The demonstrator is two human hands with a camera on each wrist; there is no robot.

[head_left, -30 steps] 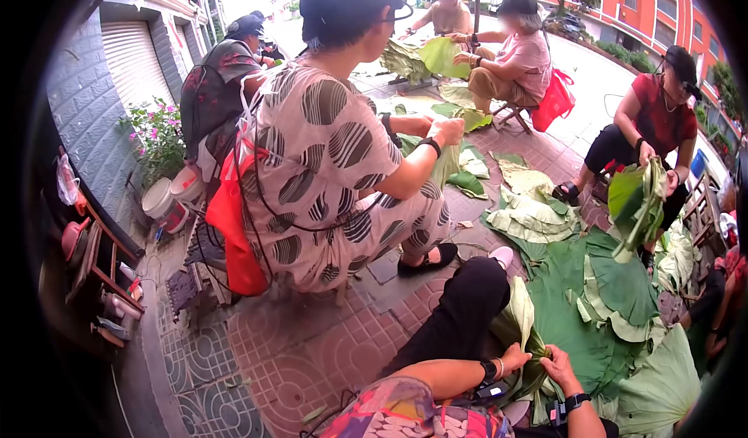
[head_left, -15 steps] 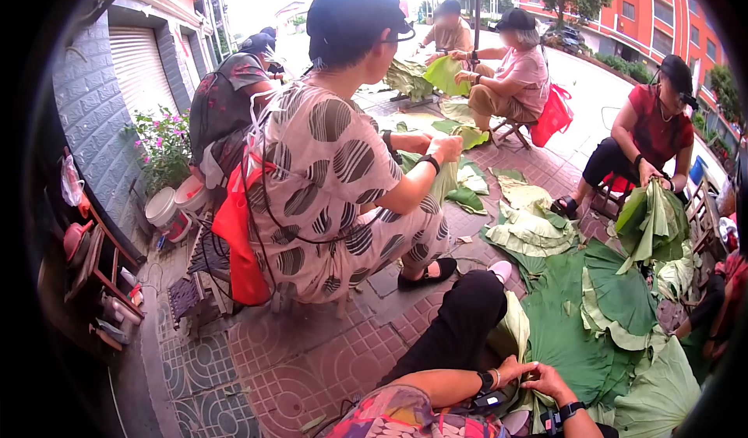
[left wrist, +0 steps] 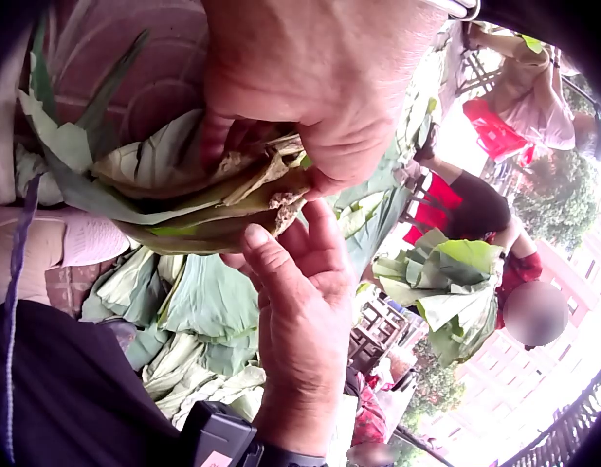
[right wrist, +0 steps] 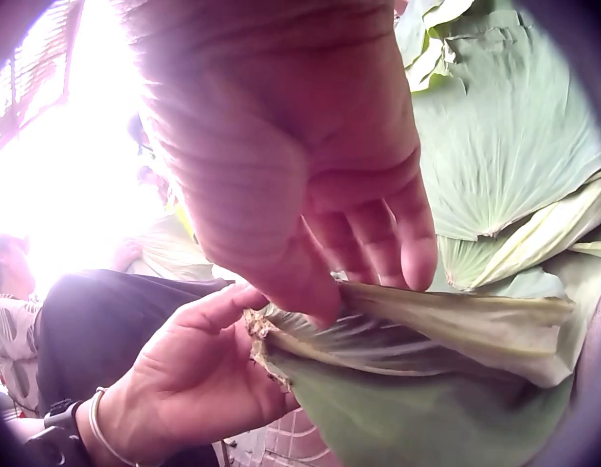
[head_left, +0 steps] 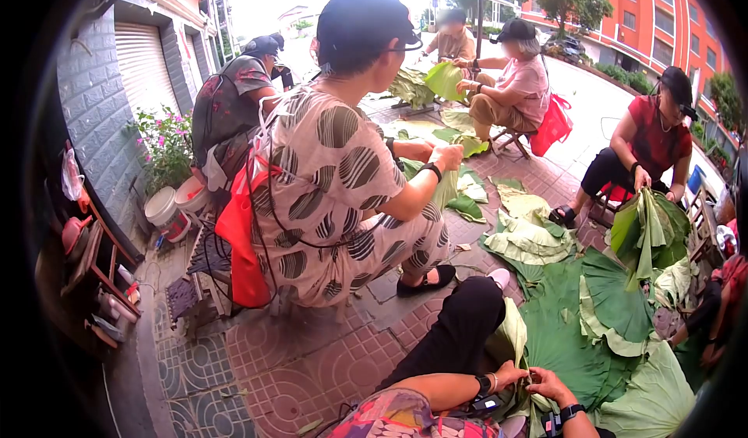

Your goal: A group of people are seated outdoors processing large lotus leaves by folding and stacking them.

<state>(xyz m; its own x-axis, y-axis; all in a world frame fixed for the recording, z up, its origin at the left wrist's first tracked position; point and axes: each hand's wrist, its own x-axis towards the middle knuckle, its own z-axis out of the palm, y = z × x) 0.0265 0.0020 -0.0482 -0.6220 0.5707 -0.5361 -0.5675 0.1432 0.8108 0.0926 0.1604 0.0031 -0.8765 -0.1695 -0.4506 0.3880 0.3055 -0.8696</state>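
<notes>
A gathered bundle of large lotus leaves (left wrist: 174,209), with dry brown edges bunched at one end, lies between my two hands over my lap. My left hand (head_left: 508,376) grips the bunched end, and its fingers curl over the folds in the left wrist view. Close beside it, my right hand (head_left: 552,385) pinches a folded leaf edge (right wrist: 475,326) between thumb and fingers. The two hands almost meet at the bunched tip. In the right wrist view, my left hand (right wrist: 183,384) supports the tip from below, its far fingers hidden behind the leaf.
Spread green leaves (head_left: 569,321) cover the paving to my right front. A person in a patterned top (head_left: 327,181) sits close ahead on the left. Another in red (head_left: 658,142) handles a leaf bundle (head_left: 650,231) at right. White buckets (head_left: 164,212) stand by the wall.
My hands stay close together on the bundle while their fingers shift along its folds. The person in red has lowered and spread the leaves they hold. The head view has tilted up slightly.
</notes>
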